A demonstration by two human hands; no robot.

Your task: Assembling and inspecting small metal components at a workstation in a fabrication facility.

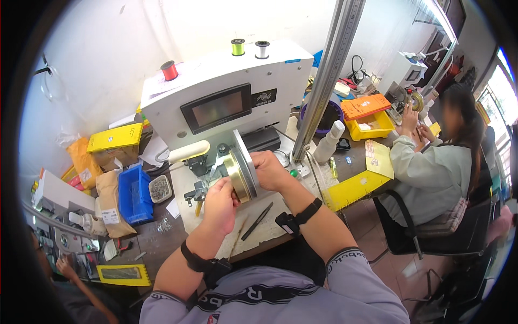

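Note:
A white winding-type machine (pixel 216 86) with a dark screen (pixel 218 110) stands in front of me. On its front sits a gold-rimmed wheel (pixel 237 175) beside a grey disc (pixel 246 162). My left hand (pixel 220 205) is closed in a pinch against the wheel's near left side; what its fingertips hold is too small to make out. My right hand (pixel 271 171) is closed at the disc's right side, its fingertips hidden. Left of the wheel are a small black clamp mechanism (pixel 196 193) and a cream rounded arm (pixel 189 152). Black tweezers (pixel 257 221) lie on the worktop below.
Three spools, red (pixel 169 70), yellow-green (pixel 237 47) and silver (pixel 262 49), stand atop the machine. A blue bin (pixel 135 195) is at left. A metal post (pixel 326 75), white bottle (pixel 329 143) and yellow tray (pixel 372 127) are at right. A co-worker (pixel 437 162) sits farther right.

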